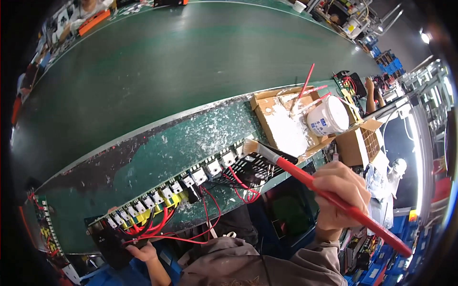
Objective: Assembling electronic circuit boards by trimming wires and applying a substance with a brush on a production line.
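Fingers of left hand [143, 252], at black block [109, 244], mostly hidden, grip cannot be told; wired circuit board [188, 181], along green workbench [200, 133]; flat brush [268, 153], bristles [250, 146] at board's right end; right hand [342, 193], fingers closed round brush's red handle [298, 174]

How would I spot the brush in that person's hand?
On the speckled green worktop lies a long slanting circuit board. Near its upper-right end is the brush, held in the fingers of the right hand. The red handle looks far thicker than the red sticks in the cardboard tray.
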